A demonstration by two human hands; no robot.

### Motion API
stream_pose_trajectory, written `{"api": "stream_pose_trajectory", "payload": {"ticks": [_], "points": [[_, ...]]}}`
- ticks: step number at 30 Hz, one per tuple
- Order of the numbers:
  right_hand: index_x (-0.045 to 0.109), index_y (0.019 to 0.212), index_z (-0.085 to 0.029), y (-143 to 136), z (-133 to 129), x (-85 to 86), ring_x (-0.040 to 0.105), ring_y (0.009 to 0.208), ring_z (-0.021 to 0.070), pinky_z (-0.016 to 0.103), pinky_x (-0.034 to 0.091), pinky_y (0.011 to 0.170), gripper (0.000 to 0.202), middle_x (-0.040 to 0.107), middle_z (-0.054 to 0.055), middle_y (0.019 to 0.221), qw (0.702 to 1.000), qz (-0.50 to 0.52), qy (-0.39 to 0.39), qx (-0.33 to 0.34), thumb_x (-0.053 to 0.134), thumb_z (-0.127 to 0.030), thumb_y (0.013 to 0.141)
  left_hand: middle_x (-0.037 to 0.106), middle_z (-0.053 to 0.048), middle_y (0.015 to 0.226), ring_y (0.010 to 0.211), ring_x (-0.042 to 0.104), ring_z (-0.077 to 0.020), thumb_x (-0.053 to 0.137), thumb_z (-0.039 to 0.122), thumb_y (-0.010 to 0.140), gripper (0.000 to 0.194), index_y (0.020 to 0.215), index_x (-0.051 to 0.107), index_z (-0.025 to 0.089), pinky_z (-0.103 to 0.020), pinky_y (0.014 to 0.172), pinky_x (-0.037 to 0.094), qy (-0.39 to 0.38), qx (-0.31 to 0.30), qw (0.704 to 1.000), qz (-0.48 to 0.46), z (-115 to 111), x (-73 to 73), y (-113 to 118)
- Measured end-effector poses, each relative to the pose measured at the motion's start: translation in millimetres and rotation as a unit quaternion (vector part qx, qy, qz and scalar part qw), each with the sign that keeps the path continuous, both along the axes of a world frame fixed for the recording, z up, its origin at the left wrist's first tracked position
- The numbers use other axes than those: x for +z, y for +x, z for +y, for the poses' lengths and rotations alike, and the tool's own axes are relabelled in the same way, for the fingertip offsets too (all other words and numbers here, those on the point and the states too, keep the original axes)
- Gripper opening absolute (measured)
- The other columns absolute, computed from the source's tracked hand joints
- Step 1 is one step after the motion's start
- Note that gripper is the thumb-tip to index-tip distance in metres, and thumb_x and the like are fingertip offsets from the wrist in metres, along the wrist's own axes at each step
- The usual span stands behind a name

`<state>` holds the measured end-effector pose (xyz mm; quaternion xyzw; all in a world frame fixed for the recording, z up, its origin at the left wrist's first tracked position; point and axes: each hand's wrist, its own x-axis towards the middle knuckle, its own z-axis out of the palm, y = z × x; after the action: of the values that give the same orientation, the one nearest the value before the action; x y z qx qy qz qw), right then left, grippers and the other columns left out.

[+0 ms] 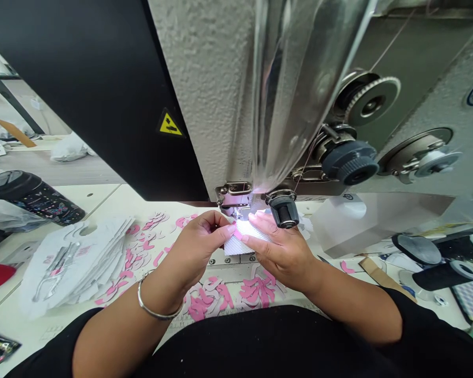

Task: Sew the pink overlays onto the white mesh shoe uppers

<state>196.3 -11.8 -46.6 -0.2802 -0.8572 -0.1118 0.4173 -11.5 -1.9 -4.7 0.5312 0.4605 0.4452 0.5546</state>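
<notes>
My left hand (pixel 205 239) pinches the edge of a small pink piece (pixel 238 235) between thumb and forefinger. That piece lies against a white textured fabric (pixel 235 247) under the lit needle area of a sewing machine (pixel 216 105). My right hand (pixel 281 244) rests on the same fabric from the right, fingers stretched and spread, one fingertip touching the pink piece. The presser foot (pixel 242 211) stands just beyond my fingertips. Part of the fabric is hidden beneath my right hand.
Loose pink and white cut pieces (pixel 256 289) lie before and left of the machine. White cut sheets (pixel 82 262) are stacked at left, near a black patterned bottle (pixel 35 197). Black thread spools (pixel 445 275) lie at right. Tension knobs (pixel 350 161) jut out above my right hand.
</notes>
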Motion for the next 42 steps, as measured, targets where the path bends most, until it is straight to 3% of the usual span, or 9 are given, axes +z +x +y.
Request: {"api": "stream_pose_trajectory", "payload": {"ticks": [14,20,27,33,42], "points": [[0.06,0.126,-0.026,2,0,-0.2,0.056,0.126,0.029,0.052,0.048,0.101,0.043,0.063,0.013,0.127,1.0,-0.006,-0.007,0.005,0.057,-0.009,0.086,0.053,0.004,0.069,0.063,0.047,-0.0073,0.073,0.023,0.077,0.021,0.07,0.054,0.017,-0.021,0.058,0.038,0.008,0.0,1.0,-0.018,-1,-1.0,2],[0.06,0.122,-0.026,2,-1,5.1,0.057,0.124,0.0286,0.051,0.05,0.098,0.038,0.064,0.013,0.125,1.0,-0.005,-0.017,0.005,0.057,-0.01,0.087,0.054,0.005,0.079,0.067,0.052,-0.008,0.076,0.023,0.073,0.023,0.088,0.058,0.021,-0.02,0.057,0.042,-0.067,0.029,0.996,-0.058,-3,1.8,5],[0.062,0.117,-0.027,5,-3,19.9,0.059,0.121,0.0258,0.045,0.052,0.093,0.036,0.066,0.008,0.123,0.998,-0.008,-0.062,0.02,0.053,-0.009,0.087,0.051,0.005,0.069,0.049,0.044,-0.0053,0.071,0.03,0.079,0.018,0.08,0.057,0.019,-0.018,0.042,0.035,-0.095,-0.035,0.994,-0.037,-1,3.7,3],[0.063,0.116,-0.027,6,2,20.7,0.057,0.122,0.0247,0.046,0.049,0.097,0.035,0.063,0.007,0.13,0.995,-0.002,-0.095,0.028,0.052,-0.009,0.087,0.053,0.004,0.063,0.043,0.044,-0.0045,0.071,0.028,0.078,0.015,0.081,0.062,0.017,-0.017,0.038,0.035,-0.099,-0.044,0.993,-0.055,7,6.4,5],[0.063,0.115,-0.029,8,7,27.6,0.061,0.113,0.0225,0.042,0.051,0.09,0.038,0.065,0.005,0.125,0.996,-0.001,-0.086,0.026,0.052,-0.009,0.085,0.052,0.005,0.054,0.035,0.045,-0.0046,0.071,0.029,0.077,0.016,0.076,0.061,0.018,-0.015,0.034,0.033,-0.117,-0.021,0.991,-0.057,9,3.4,6]]}}
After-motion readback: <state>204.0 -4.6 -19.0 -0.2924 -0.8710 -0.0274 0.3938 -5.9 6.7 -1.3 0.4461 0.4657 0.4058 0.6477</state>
